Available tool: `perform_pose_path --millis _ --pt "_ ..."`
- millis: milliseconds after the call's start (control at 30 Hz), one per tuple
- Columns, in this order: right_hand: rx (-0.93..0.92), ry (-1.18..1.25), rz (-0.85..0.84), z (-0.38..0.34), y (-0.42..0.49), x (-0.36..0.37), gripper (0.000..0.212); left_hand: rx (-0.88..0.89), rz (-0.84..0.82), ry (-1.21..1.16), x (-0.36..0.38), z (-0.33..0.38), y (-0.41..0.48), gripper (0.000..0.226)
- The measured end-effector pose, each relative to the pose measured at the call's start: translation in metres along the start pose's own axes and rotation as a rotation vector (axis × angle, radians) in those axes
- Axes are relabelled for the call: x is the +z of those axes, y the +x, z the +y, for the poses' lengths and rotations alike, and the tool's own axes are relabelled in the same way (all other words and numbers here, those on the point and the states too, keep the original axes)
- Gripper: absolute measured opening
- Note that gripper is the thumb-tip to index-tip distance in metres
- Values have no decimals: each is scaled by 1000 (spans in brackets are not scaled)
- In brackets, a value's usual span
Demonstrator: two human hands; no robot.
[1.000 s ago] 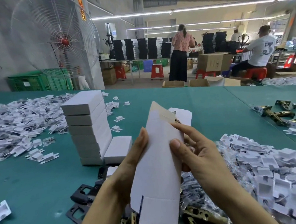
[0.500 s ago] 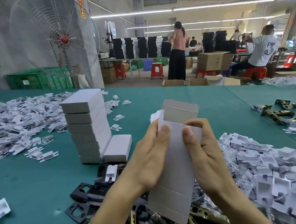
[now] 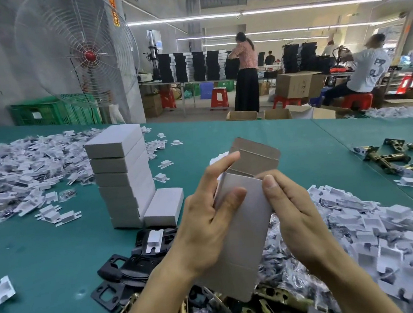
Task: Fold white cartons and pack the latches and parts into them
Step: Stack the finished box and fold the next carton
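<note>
I hold a white carton (image 3: pixel 245 228) upright over the green table (image 3: pixel 47 267), with its grey-brown top flap (image 3: pixel 255 155) standing open at the far end. My left hand (image 3: pixel 206 219) grips its left side, thumb on the front panel and index finger reaching up to the open mouth. My right hand (image 3: pixel 294 213) grips the right edge, thumb pressed on the top right corner. Brass latches (image 3: pixel 272 299) and black plates (image 3: pixel 125 265) lie under my wrists. A stack of closed white cartons (image 3: pixel 121 174) stands to the left, one more carton (image 3: pixel 163 207) lying beside it.
White plastic parts are heaped at the right (image 3: pixel 384 235) and spread at the far left (image 3: pixel 13 175). More brass latches (image 3: pixel 389 156) lie at the far right. A big fan (image 3: pixel 76 50) stands behind the table. People work at benches beyond.
The flat carton blank has been opened into a box shape and turned; its top flap now stands up. My left index finger has moved up to the carton's mouth.
</note>
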State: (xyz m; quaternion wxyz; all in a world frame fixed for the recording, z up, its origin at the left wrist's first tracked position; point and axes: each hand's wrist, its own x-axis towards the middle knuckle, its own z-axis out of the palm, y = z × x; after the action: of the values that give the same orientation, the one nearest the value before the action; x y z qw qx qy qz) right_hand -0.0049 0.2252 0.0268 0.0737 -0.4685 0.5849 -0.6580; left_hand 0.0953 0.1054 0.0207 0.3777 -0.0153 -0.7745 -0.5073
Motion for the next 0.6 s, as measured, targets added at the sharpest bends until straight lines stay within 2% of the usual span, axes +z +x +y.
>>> perform_pose_path --millis 100,200,367,433,533,600 --pt "-14 11 -15 -5 0 -5 33 11 45 -36 2 2 1 29" --pt "-17 35 -9 -6 0 -6 18 -23 93 -70 2 5 1 17" --pt "-21 148 28 -2 -3 -5 22 -85 145 -98 -1 7 2 20" --pt "-35 152 36 -1 -2 -6 20 -66 145 -42 -1 6 1 22" --pt "-41 107 55 -2 -1 -9 32 -24 96 72 -1 4 1 20" --pt "-55 151 69 -3 0 -12 20 -11 50 121 -2 2 1 19"
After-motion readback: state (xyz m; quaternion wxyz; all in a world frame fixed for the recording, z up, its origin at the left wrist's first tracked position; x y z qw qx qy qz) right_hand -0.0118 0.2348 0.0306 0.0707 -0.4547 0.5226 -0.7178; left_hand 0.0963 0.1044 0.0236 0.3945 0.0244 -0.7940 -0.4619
